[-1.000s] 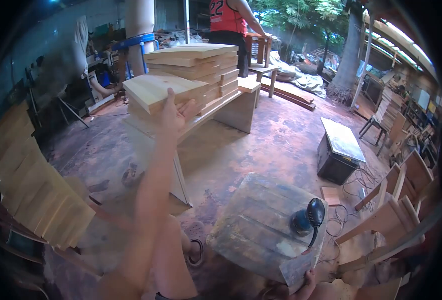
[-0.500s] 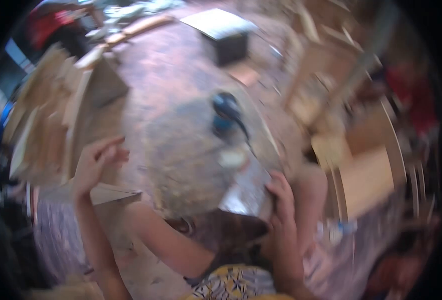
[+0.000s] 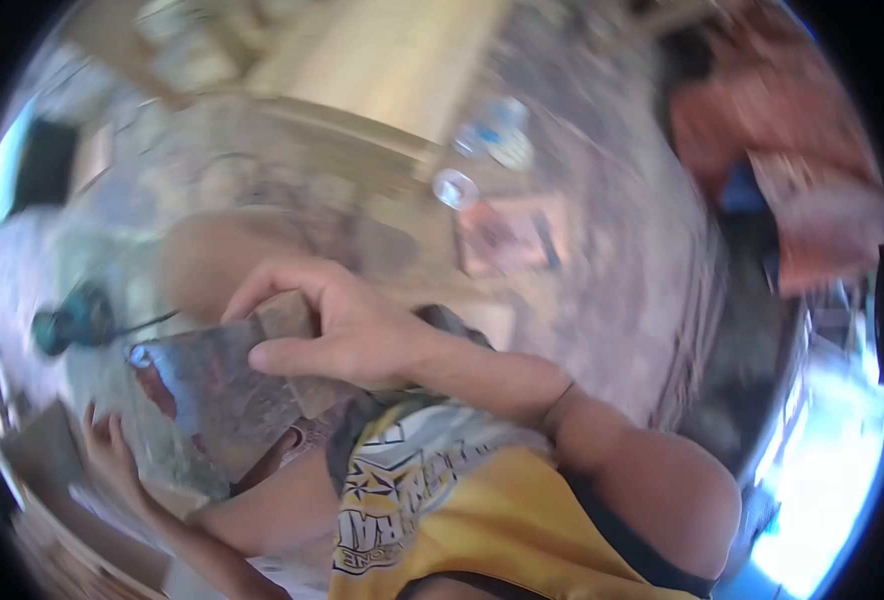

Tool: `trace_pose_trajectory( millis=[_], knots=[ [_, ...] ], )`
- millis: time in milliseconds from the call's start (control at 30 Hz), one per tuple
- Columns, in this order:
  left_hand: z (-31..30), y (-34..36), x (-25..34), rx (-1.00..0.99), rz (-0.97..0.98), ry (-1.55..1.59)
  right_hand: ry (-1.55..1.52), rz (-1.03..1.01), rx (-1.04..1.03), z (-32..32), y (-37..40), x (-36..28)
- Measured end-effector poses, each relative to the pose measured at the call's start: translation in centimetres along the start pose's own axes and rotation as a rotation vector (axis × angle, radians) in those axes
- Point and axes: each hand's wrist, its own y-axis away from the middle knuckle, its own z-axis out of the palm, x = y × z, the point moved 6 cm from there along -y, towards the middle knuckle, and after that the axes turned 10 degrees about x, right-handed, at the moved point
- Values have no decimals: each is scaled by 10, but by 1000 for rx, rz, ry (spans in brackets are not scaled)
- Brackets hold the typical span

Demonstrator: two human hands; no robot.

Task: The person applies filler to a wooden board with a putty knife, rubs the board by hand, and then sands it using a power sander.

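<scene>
My right hand [image 3: 327, 325] is closed over the wooden edge of a flat dark grey panel [image 3: 227, 385], thumb lying on its face and fingers curled over the far side. The panel's worn, shiny edge points left, and it rests by my lap. My left hand [image 3: 110, 445] is low at the left, its fingers apart and holding nothing, close to a wooden box-like piece [image 3: 47, 450]. Beyond the panel, a teal power tool [image 3: 74, 318] with a dark cord sits on a pale, dusty surface.
Pale wooden furniture [image 3: 362, 75] stands at the top. Clear plastic items [image 3: 502, 130] and a reddish board [image 3: 512, 235] with a dark strip lie on the floor. At the upper right is a person in reddish clothing [image 3: 762, 120].
My view has swung to the right, so the power tool and panel now appear further left. My right hand stays on the panel's edge, and the left stays open.
</scene>
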Motion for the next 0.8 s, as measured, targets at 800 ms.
trace_pose_trajectory(
  millis=[800],
  knots=[
    [-8, 44, -62, 88, -110, -218, -706, 811, 1346, -362, 272, 404]
  ],
)
